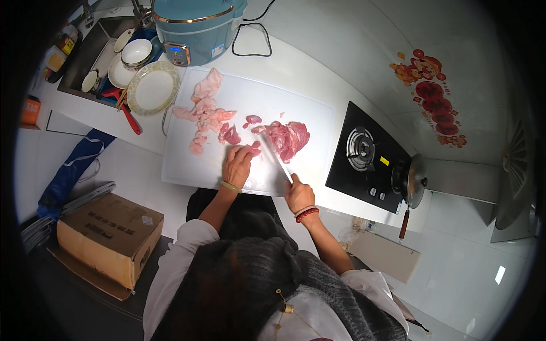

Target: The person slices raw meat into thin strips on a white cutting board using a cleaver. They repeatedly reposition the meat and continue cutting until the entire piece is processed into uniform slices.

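A kitchen knife [275, 155] is gripped in my right hand [300, 197], its blade slanting up and left beside a large piece of raw red meat [290, 138]. My left hand [237, 164] rests low on the white cutting board [183, 168], fingertips on a small meat piece [255, 147]. Two more small pieces, one of red meat [253, 120] and another chunk [231, 134], lie above my left fingers. Pale fatty trimmings [208, 108] spread over the board's left side.
Behind the board stands a blue-green electric appliance [200, 38] with a cord [269, 47]. A patterned plate [153, 88] and bowls [136, 52] are at the sink [79, 76], near a red-handled utensil [130, 120]. To the right is a gas hob [362, 170] with a lidded pan [411, 181].
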Tool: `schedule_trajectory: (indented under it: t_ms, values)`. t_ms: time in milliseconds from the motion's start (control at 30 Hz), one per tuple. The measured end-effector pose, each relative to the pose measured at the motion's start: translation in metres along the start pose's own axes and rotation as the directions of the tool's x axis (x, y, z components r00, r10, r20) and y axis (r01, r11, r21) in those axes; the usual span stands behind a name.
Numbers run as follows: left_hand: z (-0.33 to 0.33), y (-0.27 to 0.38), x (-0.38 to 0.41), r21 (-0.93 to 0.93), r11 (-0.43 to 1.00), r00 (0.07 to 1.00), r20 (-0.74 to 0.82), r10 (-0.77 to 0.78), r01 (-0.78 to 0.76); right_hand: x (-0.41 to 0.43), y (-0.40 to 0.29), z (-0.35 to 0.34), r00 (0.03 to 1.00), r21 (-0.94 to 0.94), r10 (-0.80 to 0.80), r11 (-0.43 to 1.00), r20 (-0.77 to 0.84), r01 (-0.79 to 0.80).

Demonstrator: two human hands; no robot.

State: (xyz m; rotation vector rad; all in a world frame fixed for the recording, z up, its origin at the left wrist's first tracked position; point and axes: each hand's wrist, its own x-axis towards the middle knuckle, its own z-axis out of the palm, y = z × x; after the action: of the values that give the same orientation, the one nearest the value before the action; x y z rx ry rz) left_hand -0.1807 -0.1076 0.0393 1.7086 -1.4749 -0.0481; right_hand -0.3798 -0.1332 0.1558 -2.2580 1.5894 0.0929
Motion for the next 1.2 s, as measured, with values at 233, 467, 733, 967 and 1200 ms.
schedule_trajectory:
  t_ms: [233,467,733,967,1200]
  values:
    - [0.004,0.001,-0.004,0.039,0.999,0.998,0.06,-0.03,0.028,-0.004,0.0,0.018,0.995,-0.233,-0.064,0.969,0.075,0.08]
    - [0.026,0.006,-0.011,0.103,0.994,0.998,0.058,-0.028,0.022,0.026,0.012,0.049,0.987,-0.195,-0.159,0.967,0.03,0.162]
    - [0.027,0.009,0.0,0.194,0.979,0.982,0.165,-0.089,0.056,0.052,-0.017,0.067,0.999,-0.074,-0.05,0.996,-0.02,0.048]
    - [0.011,0.007,-0.006,0.153,0.988,0.996,0.089,0.011,-0.025,-0.003,0.022,0.063,0.994,-0.129,0.006,0.992,0.107,0.008]
    - [0.017,0.018,-0.016,0.156,0.988,0.989,0.145,-0.002,-0.021,-0.001,0.005,0.051,0.997,-0.108,0.018,0.994,0.079,-0.01]
